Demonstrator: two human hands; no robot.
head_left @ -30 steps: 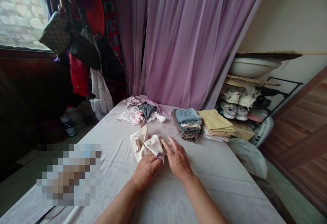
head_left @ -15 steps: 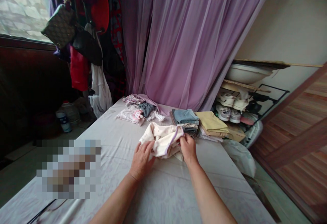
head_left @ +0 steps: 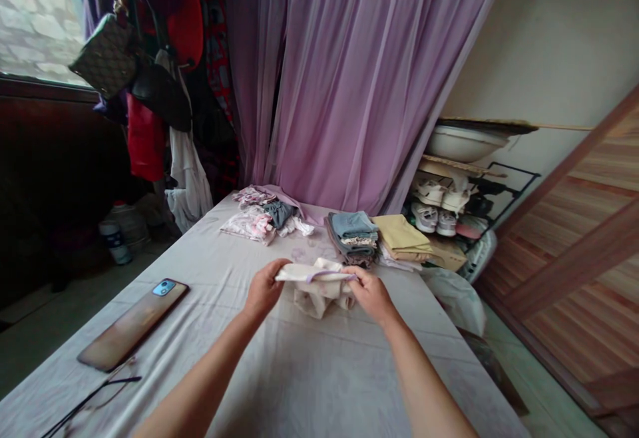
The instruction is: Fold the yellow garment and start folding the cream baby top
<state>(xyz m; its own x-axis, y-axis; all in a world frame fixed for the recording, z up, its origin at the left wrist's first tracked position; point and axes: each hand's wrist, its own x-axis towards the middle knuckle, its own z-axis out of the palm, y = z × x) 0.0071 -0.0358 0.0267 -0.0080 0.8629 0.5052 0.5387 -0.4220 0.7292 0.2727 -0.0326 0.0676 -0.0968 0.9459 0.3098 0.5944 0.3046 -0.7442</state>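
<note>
A cream garment with purple trim is stretched between my two hands over the bed. My left hand is closed on its left end, and my right hand pinches its right end by the purple edge. The lower part of the cloth hangs in loose folds down to the sheet. Just behind it stands a stack of folded clothes, grey-blue on top. Beside that stack, to the right, lies a folded yellow cloth on other folded pieces.
A loose heap of pink-patterned clothes lies at the far left of the bed. Near the left edge are a phone and eyeglasses. A shoe rack stands right of the purple curtain.
My left hand, open on the cloth before, has closed on its left end. The garment's upper edge is now pulled taut between both hands. The view has shifted slightly.
</note>
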